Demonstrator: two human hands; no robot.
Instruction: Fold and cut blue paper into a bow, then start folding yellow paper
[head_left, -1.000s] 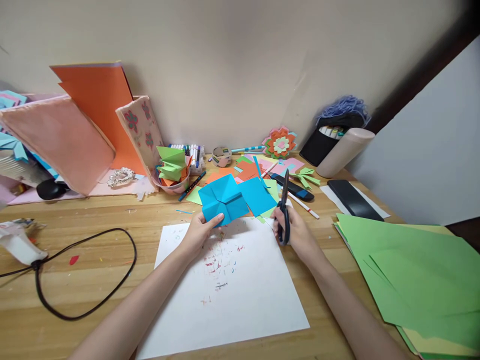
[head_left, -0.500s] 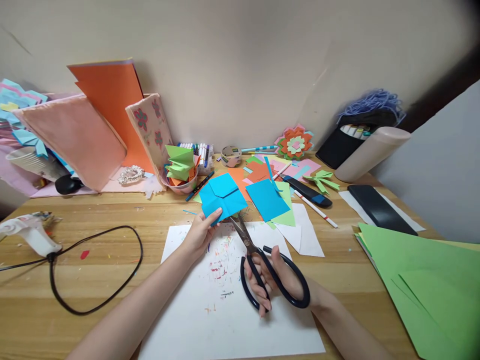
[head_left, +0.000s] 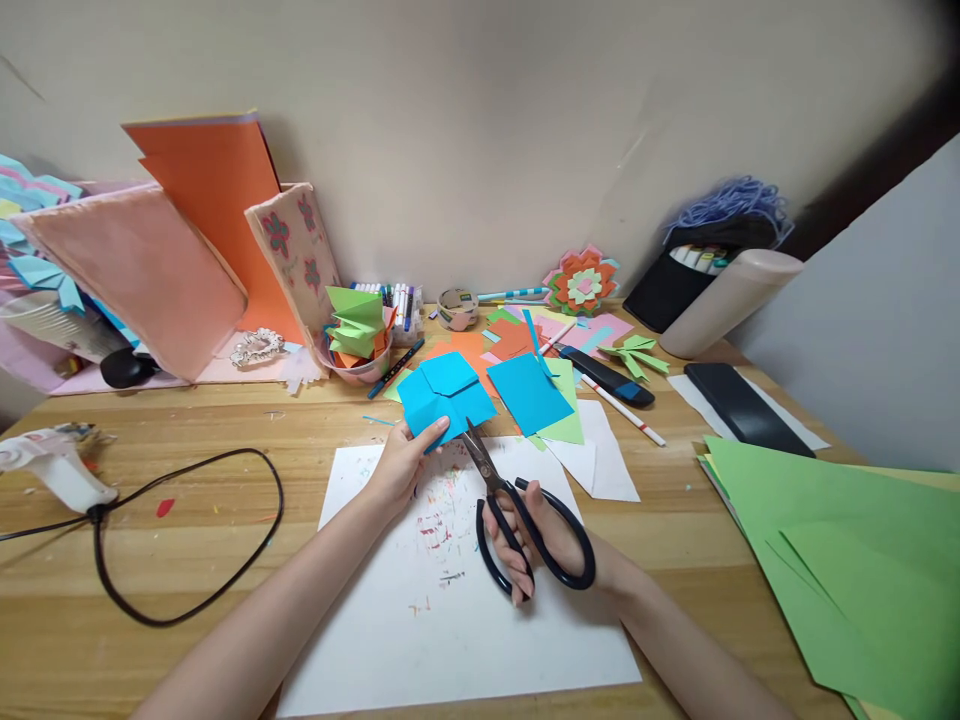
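Pinched in my left hand [head_left: 403,462] is a folded blue paper [head_left: 444,385], with the thumb on top near its lower edge and a cut line across its upper part. My right hand [head_left: 529,530] grips black-handled scissors [head_left: 487,470] by their loops. Their blades point up and away, and the tips meet the lower right edge of the paper. One blade shows over the blue sheet. Just right of it lies a second blue paper piece [head_left: 531,393]. A white sheet [head_left: 450,640] with coloured marks is spread beneath both hands.
A glue gun [head_left: 56,470] with a looped black cable lies left. Paper scraps, a utility knife [head_left: 607,375] and a pink tub [head_left: 364,368] of scraps are beyond my hands. A phone [head_left: 742,410] and green sheets [head_left: 855,560] are at the right.
The scissors have closed somewhat and their blades have moved up onto the lower right edge of the blue paper. My view has shifted slightly.
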